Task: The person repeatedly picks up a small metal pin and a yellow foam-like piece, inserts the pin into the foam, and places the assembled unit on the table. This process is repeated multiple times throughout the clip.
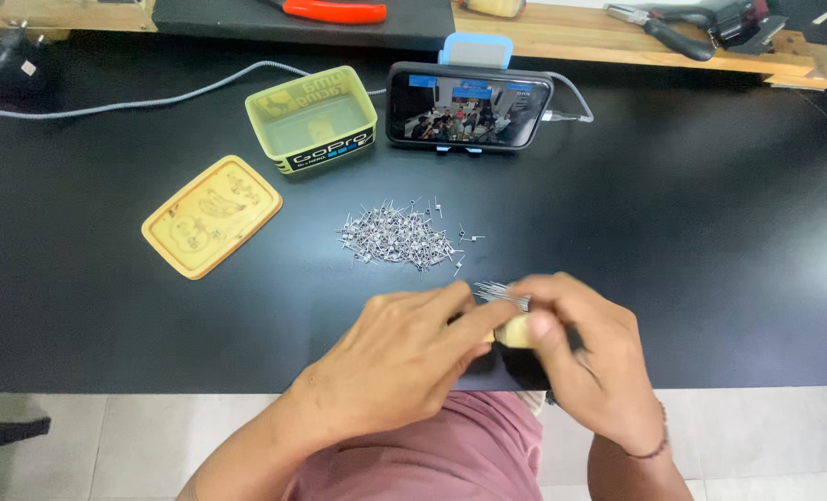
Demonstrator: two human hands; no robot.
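Observation:
My left hand [404, 348] and my right hand [585, 357] meet near the front edge of the black table [710, 232]. Together they pinch a bundle of thin metal wire pieces [502, 293] and a small pale yellow block [517, 331] held beneath it. Just beyond the hands lies a loose pile of several small metal wire pieces [397, 237]. What lies under my palms is hidden.
A yellow open box [311, 130] and its flat lid [211, 215] lie at the left. A phone [469, 105] on a blue stand shows a video, with a cable running off. Tools rest on the wooden ledge [618, 42] at the back.

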